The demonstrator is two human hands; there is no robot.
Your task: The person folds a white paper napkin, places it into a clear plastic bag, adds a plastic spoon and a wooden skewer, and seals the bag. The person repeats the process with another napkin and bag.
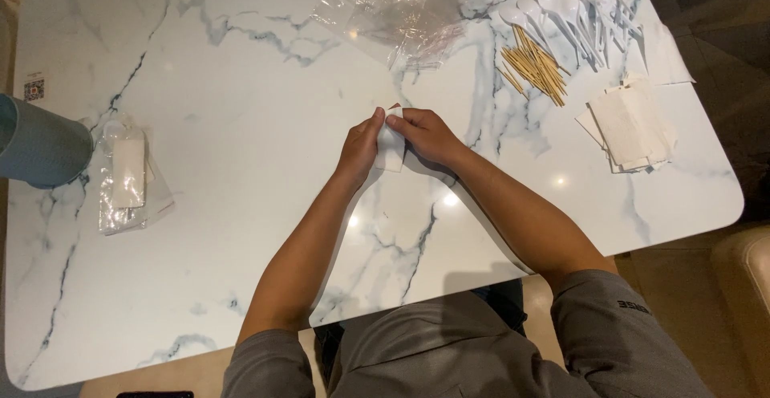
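**Pinching a soft paper napkin flat between two hands**

Pressing from both sides, the left hand [358, 145] and the right hand [425, 135] meet over a small white folded paper napkin [391, 148] near the middle of the white marble-patterned counter [241, 125]. Each grip is closed on the napkin: left fingertips along its nine o'clock edge, right fingers draped over its three o'clock edge and upper corner. The lower part of the napkin shows between the two hands, lying flat on the counter.

By its look the napkin is very light, thin and limp. It will likely crease wherever it is pressed and could tear if tugged hard, so the edges and corners seem the sensible places to hold, with the flat of the fingers rather than the nails. It would slide easily on the glossy stone, which is probably why both hands pin it.

At twelve to one o'clock from the hands lies a heap of crumpled clear plastic bags [397, 9]. At two o'clock sit a bundle of wooden toothpicks [536, 69] and, beyond it, a cluster of white plastic spoons [581, 9]. At three o'clock is a stack of white paper napkins [630, 125]. At nine o'clock rests a clear packet holding a white item [127, 175], with a grey-blue cup on its side [40, 145] beside it at the counter's edge.
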